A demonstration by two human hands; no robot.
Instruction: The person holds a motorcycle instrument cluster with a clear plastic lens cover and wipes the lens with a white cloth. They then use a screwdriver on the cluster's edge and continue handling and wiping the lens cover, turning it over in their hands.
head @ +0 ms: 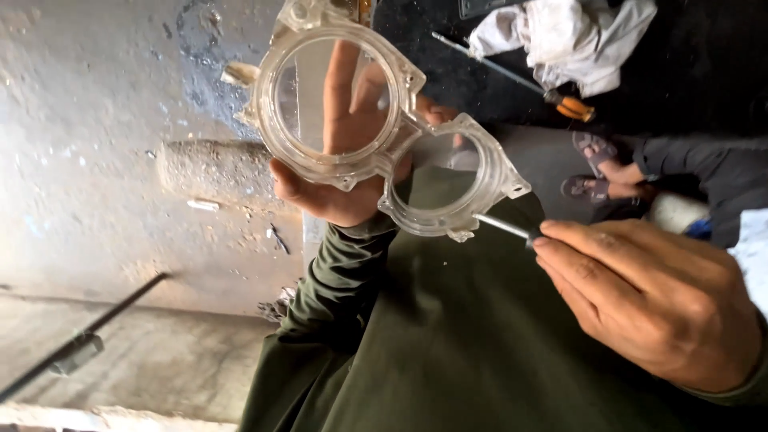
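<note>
Clear plastic double-ring housing (pixel 384 136) gripped up by left hand (pixel 340 172); right hand (pixel 648 300) clamps screwdriver (pixel 504 226), tip at its rim.

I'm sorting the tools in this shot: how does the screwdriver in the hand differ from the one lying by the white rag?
The held screwdriver is gripped by the right hand, handle hidden, tip at the clear plastic housing. The lying screwdriver rests untouched on the dark surface by the white rag, orange handle showing, more shaft visible. Both have slim metal shafts.
</note>
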